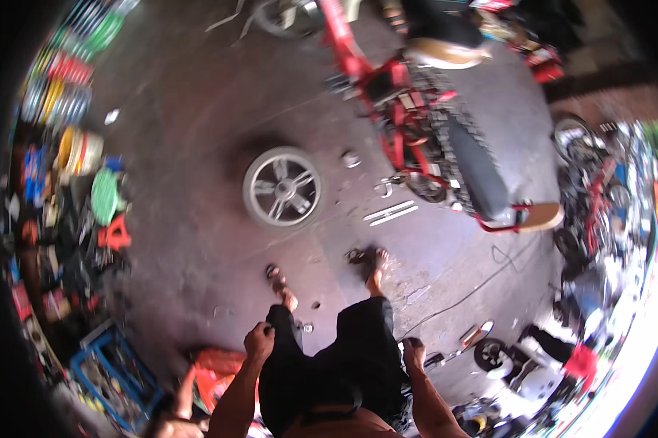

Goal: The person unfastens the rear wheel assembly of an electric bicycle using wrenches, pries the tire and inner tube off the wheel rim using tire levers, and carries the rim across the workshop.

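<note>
Ahead, bare floor [198, 241] around wheel [282, 187]

Both arms down at the sides, left hand [259, 342] fisted, right hand [413, 353] loose

A loose grey wheel [282, 187] lies on the floor [190, 109] near a red scooter frame [416, 109].

Along the left rim stood blurred rows of packaged goods [66, 69] in green, red, yellow and blue, hung or stacked in strips. Below them sat a round yellow-and-white tub [79, 151] with a green lidded one [104, 196] just beside it. Near the lower left stood a blue crate [117, 376]; no sign or screen could be made out.
</note>
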Tool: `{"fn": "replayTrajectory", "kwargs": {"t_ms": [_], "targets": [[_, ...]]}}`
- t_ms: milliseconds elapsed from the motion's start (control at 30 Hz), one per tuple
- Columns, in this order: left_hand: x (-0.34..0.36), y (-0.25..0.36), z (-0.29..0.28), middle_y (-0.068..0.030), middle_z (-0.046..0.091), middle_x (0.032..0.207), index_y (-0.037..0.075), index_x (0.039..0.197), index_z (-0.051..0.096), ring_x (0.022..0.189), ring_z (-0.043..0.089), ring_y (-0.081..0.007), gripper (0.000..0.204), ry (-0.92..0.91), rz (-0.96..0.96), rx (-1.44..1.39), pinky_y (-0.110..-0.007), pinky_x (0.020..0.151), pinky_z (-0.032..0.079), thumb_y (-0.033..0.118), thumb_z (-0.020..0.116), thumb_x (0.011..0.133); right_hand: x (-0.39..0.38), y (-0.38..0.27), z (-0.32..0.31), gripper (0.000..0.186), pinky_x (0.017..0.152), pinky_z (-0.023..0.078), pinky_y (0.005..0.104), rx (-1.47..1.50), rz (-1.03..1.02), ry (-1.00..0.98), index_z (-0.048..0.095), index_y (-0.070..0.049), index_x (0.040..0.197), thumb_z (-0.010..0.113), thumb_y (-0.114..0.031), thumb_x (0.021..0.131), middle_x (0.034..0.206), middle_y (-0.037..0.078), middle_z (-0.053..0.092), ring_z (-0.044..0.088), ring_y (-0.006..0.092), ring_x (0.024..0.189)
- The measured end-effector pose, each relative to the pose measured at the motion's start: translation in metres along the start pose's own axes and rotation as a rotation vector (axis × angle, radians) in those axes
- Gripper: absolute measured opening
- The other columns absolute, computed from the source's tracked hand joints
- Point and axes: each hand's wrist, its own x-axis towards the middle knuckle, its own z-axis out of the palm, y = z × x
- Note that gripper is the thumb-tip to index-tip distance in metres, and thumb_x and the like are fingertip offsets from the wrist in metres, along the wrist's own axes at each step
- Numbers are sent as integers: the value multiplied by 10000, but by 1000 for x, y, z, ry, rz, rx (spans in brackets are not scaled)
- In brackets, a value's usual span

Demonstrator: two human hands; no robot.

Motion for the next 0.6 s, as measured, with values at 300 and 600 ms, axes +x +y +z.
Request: {"fn": "replayTrajectory", "kwargs": {"t_ms": [300,600], "targets": [[-122,200,-6,-212,625,778,93,920,584,744,619,-391,224,-87,321,-97,-498,662,473,268,535,789,10,222,-179,585,762,453,536,621,540,-136,394,-153,1322,612,-396,836,1112,139,591,575,275,941],[-298,149,19,-182,642,835,117,1027,571,799,625,-374,290,-93,187,-348,-489,705,487,308,515,817,-12,71,-267,308,453,388,305,75,-118,-177,568,-33,1000,528,-262,797,771,93,595,537,172,583]]}}
